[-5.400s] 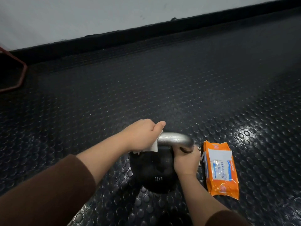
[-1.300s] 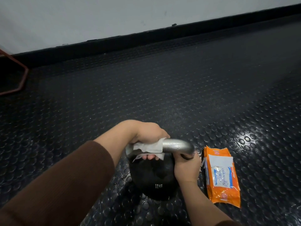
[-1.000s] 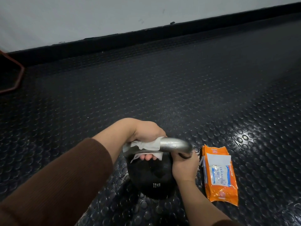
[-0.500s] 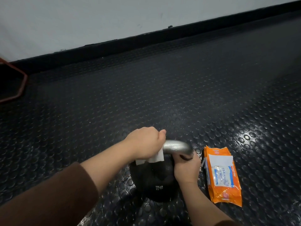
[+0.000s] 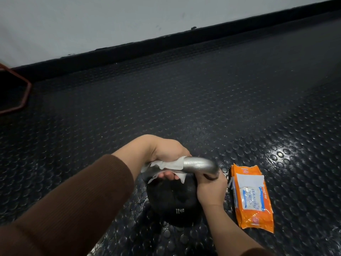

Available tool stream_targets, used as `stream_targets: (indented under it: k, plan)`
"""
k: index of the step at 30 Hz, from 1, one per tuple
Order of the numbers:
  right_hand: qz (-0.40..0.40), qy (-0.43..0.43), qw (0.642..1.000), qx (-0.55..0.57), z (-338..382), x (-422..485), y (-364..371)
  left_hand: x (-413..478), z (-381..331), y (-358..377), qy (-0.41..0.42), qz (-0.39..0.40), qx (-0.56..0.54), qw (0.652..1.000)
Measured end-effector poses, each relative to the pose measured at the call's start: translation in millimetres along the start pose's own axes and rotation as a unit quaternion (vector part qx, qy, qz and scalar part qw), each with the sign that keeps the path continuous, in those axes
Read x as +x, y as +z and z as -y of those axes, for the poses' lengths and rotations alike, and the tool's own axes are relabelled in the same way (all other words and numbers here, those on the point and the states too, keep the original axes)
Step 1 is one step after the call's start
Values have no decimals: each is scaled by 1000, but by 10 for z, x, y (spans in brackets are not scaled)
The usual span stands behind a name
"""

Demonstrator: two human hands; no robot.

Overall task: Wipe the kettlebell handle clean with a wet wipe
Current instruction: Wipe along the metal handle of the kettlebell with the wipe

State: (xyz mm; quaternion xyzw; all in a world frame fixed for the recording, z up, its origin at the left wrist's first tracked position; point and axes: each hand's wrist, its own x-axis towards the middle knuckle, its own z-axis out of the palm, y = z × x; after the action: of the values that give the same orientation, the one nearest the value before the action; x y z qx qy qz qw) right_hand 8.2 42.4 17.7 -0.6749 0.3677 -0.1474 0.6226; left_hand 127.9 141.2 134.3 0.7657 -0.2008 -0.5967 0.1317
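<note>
A black kettlebell (image 5: 173,202) with a silver handle (image 5: 199,164) stands on the studded floor at the bottom centre. My left hand (image 5: 166,152) reaches from behind and curls round the handle's left part, holding a white wet wipe (image 5: 168,166) wrapped against the metal; my fingertips show under the bar. My right hand (image 5: 212,189) grips the handle's right leg where it meets the ball. The middle and right bend of the handle are bare and shiny.
An orange pack of wet wipes (image 5: 251,196) lies flat on the floor just right of the kettlebell. A red metal frame (image 5: 22,97) sits at the far left by the black skirting and white wall. Dark studded rubber floor (image 5: 184,108) spreads all around.
Half a second ago my left hand sat on top of the handle with the wipe below; now it has rolled behind the bar, wipe wrapped over it. My right hand has stayed.
</note>
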Motion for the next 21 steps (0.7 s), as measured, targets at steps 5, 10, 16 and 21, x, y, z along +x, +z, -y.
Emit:
stream_targets:
  k: [5, 10, 16, 21]
  plan:
    - [2, 2, 1000, -1, 14, -14, -3, -59, 0, 150, 34, -205, 15, 978]
    - [4, -2, 1000, -2, 29, -21, -4, -106, 25, 452, 65, -435, 140, 887]
    - [-6, -13, 1000, -18, -19, 1, 3, -100, -24, 86, 31, -158, -20, 987]
    - [-4, -14, 1000, -21, -23, 10, 2, 103, 37, 37, 14, -124, -92, 988]
